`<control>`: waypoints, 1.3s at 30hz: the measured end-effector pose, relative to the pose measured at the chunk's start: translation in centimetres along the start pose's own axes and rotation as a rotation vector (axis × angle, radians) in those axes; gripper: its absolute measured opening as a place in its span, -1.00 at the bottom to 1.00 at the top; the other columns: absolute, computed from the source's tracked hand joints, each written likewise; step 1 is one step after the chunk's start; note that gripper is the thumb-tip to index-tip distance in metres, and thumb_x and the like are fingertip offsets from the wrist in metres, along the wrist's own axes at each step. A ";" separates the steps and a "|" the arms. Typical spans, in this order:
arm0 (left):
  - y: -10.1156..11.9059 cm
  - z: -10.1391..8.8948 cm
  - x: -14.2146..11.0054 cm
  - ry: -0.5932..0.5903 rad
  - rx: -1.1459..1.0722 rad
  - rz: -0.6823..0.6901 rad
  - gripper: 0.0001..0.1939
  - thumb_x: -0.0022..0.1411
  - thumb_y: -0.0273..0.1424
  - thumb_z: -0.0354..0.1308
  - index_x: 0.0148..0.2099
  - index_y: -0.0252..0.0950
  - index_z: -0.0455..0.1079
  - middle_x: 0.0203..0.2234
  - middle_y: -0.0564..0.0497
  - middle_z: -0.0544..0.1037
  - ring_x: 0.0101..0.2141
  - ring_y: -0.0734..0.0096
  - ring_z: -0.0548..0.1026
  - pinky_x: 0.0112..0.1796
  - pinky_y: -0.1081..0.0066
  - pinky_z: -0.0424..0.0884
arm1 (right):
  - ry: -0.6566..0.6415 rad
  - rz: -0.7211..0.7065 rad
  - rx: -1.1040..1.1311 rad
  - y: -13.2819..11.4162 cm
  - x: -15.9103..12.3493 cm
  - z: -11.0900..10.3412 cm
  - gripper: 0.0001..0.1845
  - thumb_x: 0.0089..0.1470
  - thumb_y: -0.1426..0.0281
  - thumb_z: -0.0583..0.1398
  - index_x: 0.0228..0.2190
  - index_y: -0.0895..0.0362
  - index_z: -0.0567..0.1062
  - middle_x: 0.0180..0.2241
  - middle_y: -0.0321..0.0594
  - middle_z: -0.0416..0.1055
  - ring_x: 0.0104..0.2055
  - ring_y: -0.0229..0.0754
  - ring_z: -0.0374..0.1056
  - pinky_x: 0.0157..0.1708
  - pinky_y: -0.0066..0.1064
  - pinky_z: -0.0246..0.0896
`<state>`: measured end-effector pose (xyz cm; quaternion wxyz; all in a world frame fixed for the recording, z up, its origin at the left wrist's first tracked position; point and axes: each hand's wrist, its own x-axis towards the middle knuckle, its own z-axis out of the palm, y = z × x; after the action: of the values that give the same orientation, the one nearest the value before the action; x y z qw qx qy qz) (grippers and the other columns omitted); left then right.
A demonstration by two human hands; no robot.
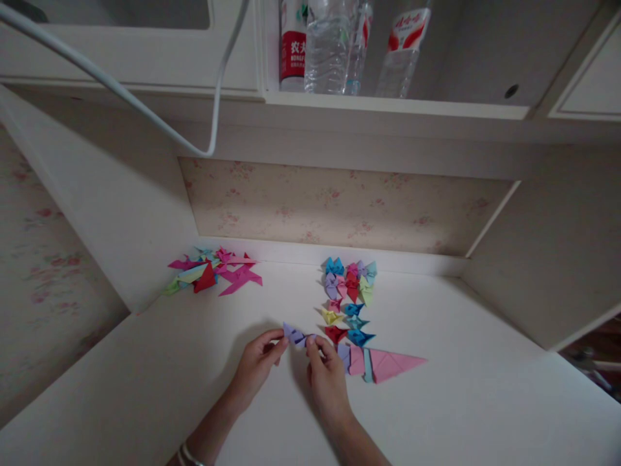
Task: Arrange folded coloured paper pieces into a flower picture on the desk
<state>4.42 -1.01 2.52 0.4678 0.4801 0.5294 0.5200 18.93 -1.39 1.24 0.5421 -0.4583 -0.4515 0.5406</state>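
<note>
A small folded purple origami piece (295, 335) is held between my two hands, above the white desk. My left hand (262, 359) pinches its left end between thumb and fingers. At its right end, my right hand (326, 372) grips it with thumb and forefinger. Just right of my right hand lie flat folded papers in purple, pink and light blue, with a long pink pointed one (394, 366) outermost. Behind them stand rows of small folded paper figures (352, 285) in several colours. The fine folds of the held piece are too small to make out.
A heap of colourful folded papers (213, 272) lies at the desk's back left. Overhead, a shelf (398, 109) carries several plastic bottles (330, 48). A white bent tube (145, 110) hangs across the upper left. Side panels (538, 259) border the white desk (451, 414).
</note>
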 end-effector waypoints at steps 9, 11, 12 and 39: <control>0.0 -0.1 0.0 0.031 -0.010 -0.007 -0.60 0.05 -0.10 0.22 -0.24 -0.35 0.48 -0.64 0.12 0.34 -0.61 0.54 0.24 -0.57 0.52 0.12 | -0.004 0.030 -0.004 -0.3 -0.1 0.0 -0.61 0.06 0.02 0.15 -0.42 0.11 0.38 -0.67 -0.49 0.00 -0.70 -0.39 -0.12 -0.72 -0.53 -0.26; -0.2 -0.2 0.2 0.036 -0.052 -0.006 -0.56 0.04 -0.08 0.22 -0.20 -0.35 0.47 -0.56 0.08 0.41 -0.63 0.57 0.24 -0.60 0.52 0.11 | -0.007 0.029 0.010 -0.4 -0.1 0.0 -0.60 0.03 0.01 0.17 -0.46 0.11 0.38 -0.65 -0.47 0.06 -0.70 -0.39 -0.09 -0.73 -0.53 -0.24; -0.2 -0.2 0.3 0.041 -0.068 -0.012 -0.54 0.03 -0.07 0.22 -0.17 -0.35 0.46 -0.53 0.06 0.43 -0.64 0.59 0.22 -0.62 0.53 0.10 | -0.012 0.025 0.018 -0.4 -0.1 0.1 -0.59 0.02 0.01 0.18 -0.48 0.12 0.38 -0.65 -0.46 0.07 -0.70 -0.39 -0.08 -0.73 -0.53 -0.24; 0.2 -1.1 -0.3 -0.001 0.060 -0.020 -0.46 0.07 -0.05 0.18 -0.10 -0.42 0.50 -0.72 0.17 0.20 -0.63 0.56 0.14 -0.58 0.52 0.02 | -0.019 0.062 0.132 -0.6 0.4 0.0 -0.60 0.01 0.02 0.19 -0.47 0.13 0.40 -0.71 -0.50 0.01 -0.74 -0.41 -0.09 -0.78 -0.55 -0.28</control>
<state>3.40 -1.37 2.75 0.4586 0.4888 0.5492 0.4992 19.01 -0.98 1.87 0.5499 -0.4302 -0.4054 0.5901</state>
